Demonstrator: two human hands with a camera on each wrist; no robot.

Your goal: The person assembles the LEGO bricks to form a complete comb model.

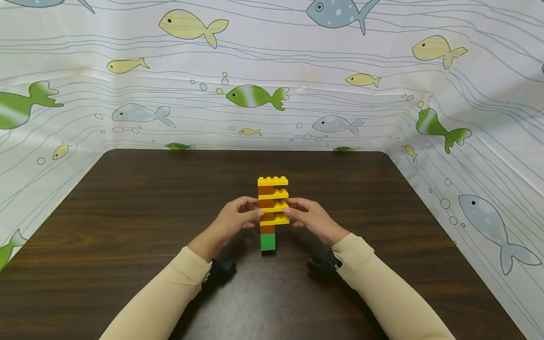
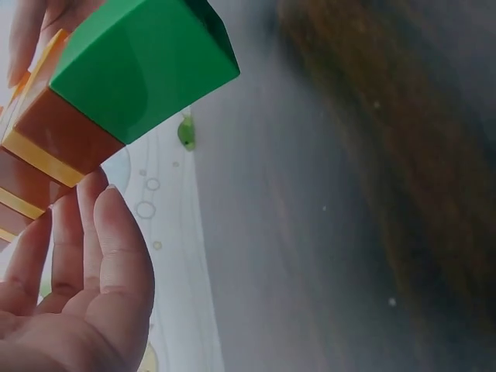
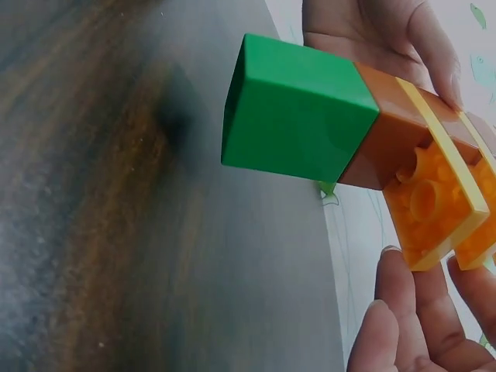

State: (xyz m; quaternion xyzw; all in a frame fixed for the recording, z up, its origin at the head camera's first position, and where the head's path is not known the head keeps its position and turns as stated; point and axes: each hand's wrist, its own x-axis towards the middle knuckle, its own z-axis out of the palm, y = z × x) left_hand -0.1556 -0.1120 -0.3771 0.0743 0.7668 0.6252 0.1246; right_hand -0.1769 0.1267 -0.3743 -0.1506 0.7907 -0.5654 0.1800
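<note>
A tower of toy building bricks [image 1: 266, 204] stands upright between the two hands. At its bottom is a green brick [image 1: 267, 242]; above it, brown bricks alternate with several yellow plates [image 1: 273, 181] that jut out to the right. The left hand [image 1: 231, 218] holds the tower's left side, its thumb at the front and fingers behind. From the right, the right hand [image 1: 312, 218] pinches the jutting ends of the yellow plates. In the right wrist view, the green brick's lower end appears raised above the tabletop. Some fingertips are hidden behind the bricks.
Beneath is a dark brown wooden table [image 1: 127, 212]. White curtain-like sheeting [image 1: 272, 56] printed with fish surrounds its back and sides. Black wrist devices [image 1: 325, 263] are strapped below both beige sleeves [image 1: 165, 293].
</note>
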